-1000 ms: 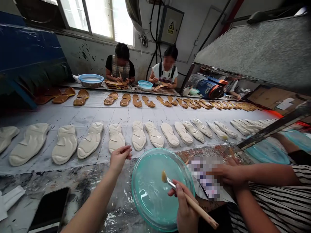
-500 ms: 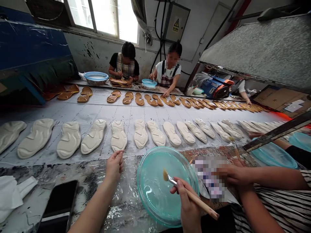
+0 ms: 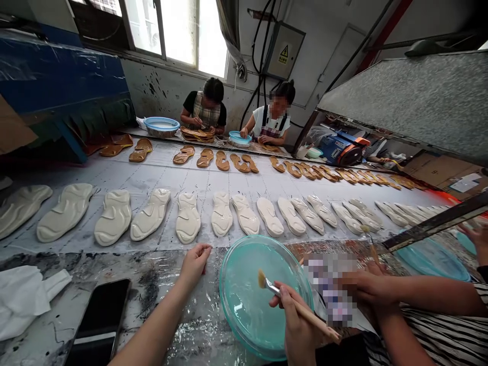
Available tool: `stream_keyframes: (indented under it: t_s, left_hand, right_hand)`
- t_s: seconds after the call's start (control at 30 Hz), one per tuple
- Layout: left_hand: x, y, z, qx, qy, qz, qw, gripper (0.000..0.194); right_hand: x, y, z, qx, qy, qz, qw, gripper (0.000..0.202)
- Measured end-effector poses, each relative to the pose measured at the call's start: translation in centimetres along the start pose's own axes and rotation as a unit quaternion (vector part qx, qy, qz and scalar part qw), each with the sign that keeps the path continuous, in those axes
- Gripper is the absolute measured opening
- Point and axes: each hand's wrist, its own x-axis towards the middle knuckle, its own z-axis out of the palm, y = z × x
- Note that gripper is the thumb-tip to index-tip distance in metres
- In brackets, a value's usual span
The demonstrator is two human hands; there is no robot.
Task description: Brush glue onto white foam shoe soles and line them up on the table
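My right hand (image 3: pixel 299 317) holds a brush (image 3: pixel 305 311) by its wooden handle, the pale bristles over a round teal basin (image 3: pixel 225 300) of cloudy liquid. My left hand (image 3: pixel 196 262) rests at the basin's left, near the edge of the white belt (image 3: pixel 152 175). Its fingers are curled together; whether something is between them is hidden. Beyond both hands, a row of cream-white insole-shaped pieces (image 3: pixel 188 218) lies along the belt. A farther row of brown pieces (image 3: pixel 205 158) runs parallel to it.
At the left lie a black phone (image 3: pixel 99 317) and crumpled white tissue (image 3: pixel 23 300). Close on the right, a person's arms (image 3: pixel 430 295) reach in beside another brush. Two people sit across the belt with blue basins (image 3: pixel 162 123). A metal bar (image 3: pixel 438 221) slants at the right.
My left hand has shifted right, closer to the basin. The view has tilted slightly. Across the belt, one person's hand has drawn back from the brown row, where a gap now shows.
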Motion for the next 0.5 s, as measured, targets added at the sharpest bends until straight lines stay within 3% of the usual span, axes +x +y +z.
stream_keyframes:
  t_s: [0.5]
  left_hand:
    - [-0.01, 0.42, 0.23, -0.019, -0.005, -0.029, 0.999, 0.029]
  right_hand:
    - [-0.03, -0.35, 0.03, -0.003, -0.005, 0.009, 1.0, 0.059]
